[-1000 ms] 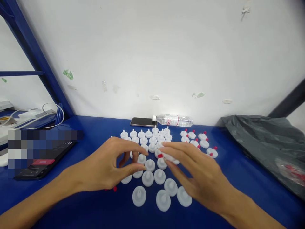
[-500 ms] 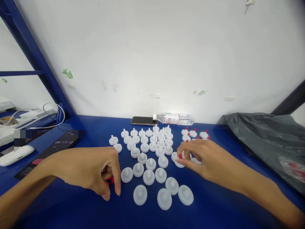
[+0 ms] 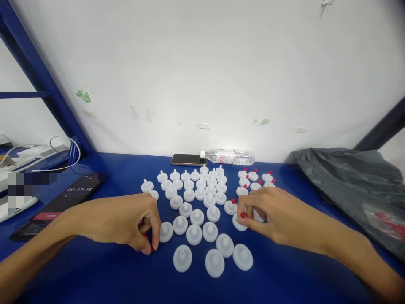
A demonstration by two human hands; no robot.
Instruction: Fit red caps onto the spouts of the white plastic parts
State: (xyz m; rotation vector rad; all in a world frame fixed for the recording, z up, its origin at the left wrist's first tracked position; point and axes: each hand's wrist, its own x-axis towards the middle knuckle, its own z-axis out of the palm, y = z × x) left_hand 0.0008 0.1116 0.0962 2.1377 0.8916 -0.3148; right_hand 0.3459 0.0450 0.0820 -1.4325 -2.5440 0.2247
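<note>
My left hand (image 3: pixel 126 221) is closed at the left of the blue table, thumb and forefinger pinching a small red cap (image 3: pixel 152 249). More red pieces (image 3: pixel 138 251) show partly under that hand. With thumb and forefinger, my right hand (image 3: pixel 268 211) grips another red cap (image 3: pixel 243 215) at the tip of a white nozzle lid (image 3: pixel 239 223). Just beyond those fingers sits a white lid with a red tip (image 3: pixel 230 207). Several more red-tipped lids (image 3: pixel 242 191) stand behind the right hand, some hidden by it. Between my hands, many bare white nozzle lids (image 3: pixel 194 234) lie spout up.
A clear bottle (image 3: pixel 243 157) lies along the wall beside a dark phone (image 3: pixel 188 159). At left, another phone (image 3: pixel 72 198) displays a timer. A grey plastic bag (image 3: pixel 341 181) covers the right side, with a clear packet of red pieces (image 3: pixel 387 223) on it.
My left thumb and forefinger have come together on a red cap. My right hand has shifted slightly towards me, and a red-tipped lid now shows uncovered beyond its fingers.
</note>
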